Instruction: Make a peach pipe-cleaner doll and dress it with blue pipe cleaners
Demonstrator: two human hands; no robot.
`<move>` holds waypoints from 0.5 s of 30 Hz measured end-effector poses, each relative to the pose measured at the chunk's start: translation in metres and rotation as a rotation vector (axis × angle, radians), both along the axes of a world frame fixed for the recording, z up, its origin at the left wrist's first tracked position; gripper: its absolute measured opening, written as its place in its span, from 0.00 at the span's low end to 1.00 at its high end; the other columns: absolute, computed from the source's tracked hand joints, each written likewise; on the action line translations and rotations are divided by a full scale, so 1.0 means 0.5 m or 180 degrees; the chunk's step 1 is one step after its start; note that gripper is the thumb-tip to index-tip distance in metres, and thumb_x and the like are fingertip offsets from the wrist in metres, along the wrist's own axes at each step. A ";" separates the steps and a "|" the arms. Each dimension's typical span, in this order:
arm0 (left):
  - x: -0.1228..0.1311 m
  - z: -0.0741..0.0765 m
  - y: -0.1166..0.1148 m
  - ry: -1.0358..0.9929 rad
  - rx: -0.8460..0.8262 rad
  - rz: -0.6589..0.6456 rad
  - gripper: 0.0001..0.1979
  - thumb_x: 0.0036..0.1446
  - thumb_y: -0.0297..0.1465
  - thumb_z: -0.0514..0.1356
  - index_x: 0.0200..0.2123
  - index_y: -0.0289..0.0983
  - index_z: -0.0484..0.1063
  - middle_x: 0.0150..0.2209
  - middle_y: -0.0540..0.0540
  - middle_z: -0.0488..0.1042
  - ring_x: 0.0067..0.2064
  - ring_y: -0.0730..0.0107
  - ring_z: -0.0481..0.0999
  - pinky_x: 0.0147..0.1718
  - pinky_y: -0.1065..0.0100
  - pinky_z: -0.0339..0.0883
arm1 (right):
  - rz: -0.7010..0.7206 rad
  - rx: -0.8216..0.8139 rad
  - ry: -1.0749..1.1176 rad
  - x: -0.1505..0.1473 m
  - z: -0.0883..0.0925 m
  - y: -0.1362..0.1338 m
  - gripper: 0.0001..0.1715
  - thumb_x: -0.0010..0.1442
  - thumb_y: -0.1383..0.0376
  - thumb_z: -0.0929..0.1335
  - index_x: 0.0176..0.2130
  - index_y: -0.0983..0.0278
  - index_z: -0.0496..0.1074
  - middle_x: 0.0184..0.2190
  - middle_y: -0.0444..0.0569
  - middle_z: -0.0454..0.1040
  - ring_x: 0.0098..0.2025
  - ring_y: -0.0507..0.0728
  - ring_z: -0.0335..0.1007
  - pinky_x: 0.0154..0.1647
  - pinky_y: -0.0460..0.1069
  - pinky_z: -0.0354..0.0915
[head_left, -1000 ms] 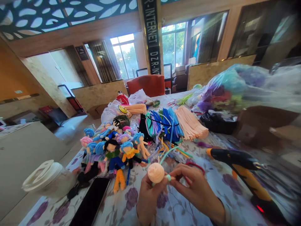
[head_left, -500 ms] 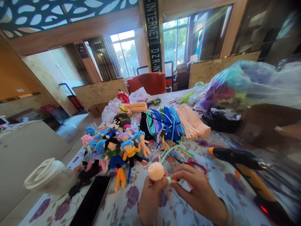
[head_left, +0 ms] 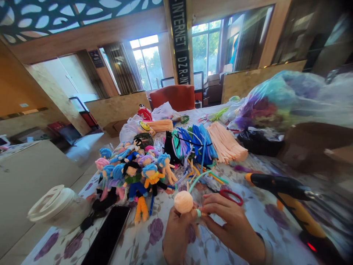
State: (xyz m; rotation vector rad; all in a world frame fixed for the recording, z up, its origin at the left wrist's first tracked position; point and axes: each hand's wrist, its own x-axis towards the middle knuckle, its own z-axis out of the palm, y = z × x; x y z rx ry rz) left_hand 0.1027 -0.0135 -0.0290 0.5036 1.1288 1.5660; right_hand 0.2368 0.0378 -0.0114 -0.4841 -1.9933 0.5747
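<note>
A small doll body with a round peach head (head_left: 183, 201) is between my two hands above the flowered tablecloth. My left hand (head_left: 178, 229) grips it just below the head, thumb pressed on top. Around a peach limb is wound a mint-green pipe cleaner (head_left: 198, 212), and a longer mint strand rises behind the head. My right hand (head_left: 230, 222) pinches the limb's end beside the winding, its fingertips close together. Red-handled scissors (head_left: 231, 197) lie just beyond my right hand. Finished pipe-cleaner dolls (head_left: 150, 176) are heaped ahead on the left.
Bundles of blue pipe cleaners (head_left: 197, 143) and peach pipe cleaners (head_left: 227, 143) lie farther back. On the right is a yellow-and-black glue gun (head_left: 292, 206) with a red light. A black phone (head_left: 107, 235) and a white lidded container (head_left: 57, 206) are at left. Plastic bags stand behind.
Almost nothing differs. The doll's head has shifted very slightly down and right, while both hands keep their hold.
</note>
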 end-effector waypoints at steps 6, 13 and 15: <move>0.003 0.008 0.000 -0.0328 0.0062 0.0179 0.08 0.41 0.28 0.67 0.27 0.34 0.72 0.24 0.49 0.73 0.26 0.72 0.71 0.23 0.72 0.65 | -0.0260 0.0035 -0.0036 -0.001 -0.014 -0.005 0.07 0.58 0.70 0.69 0.39 0.60 0.73 0.34 0.49 0.75 0.43 0.58 0.72 0.43 0.51 0.71; 0.010 0.020 0.002 -0.0362 -0.0065 0.0214 0.06 0.37 0.26 0.66 0.23 0.35 0.71 0.21 0.51 0.71 0.25 0.73 0.68 0.24 0.71 0.64 | -0.0007 0.0456 -0.0213 0.000 -0.010 0.004 0.08 0.60 0.71 0.68 0.40 0.60 0.70 0.33 0.47 0.74 0.39 0.55 0.71 0.46 0.52 0.69; 0.010 0.024 0.001 -0.0111 -0.0093 0.0209 0.05 0.38 0.27 0.65 0.23 0.36 0.71 0.22 0.50 0.71 0.26 0.72 0.69 0.26 0.70 0.65 | 0.0002 0.0509 -0.0309 0.001 -0.011 0.006 0.07 0.61 0.71 0.67 0.41 0.60 0.69 0.33 0.47 0.74 0.38 0.55 0.71 0.46 0.52 0.69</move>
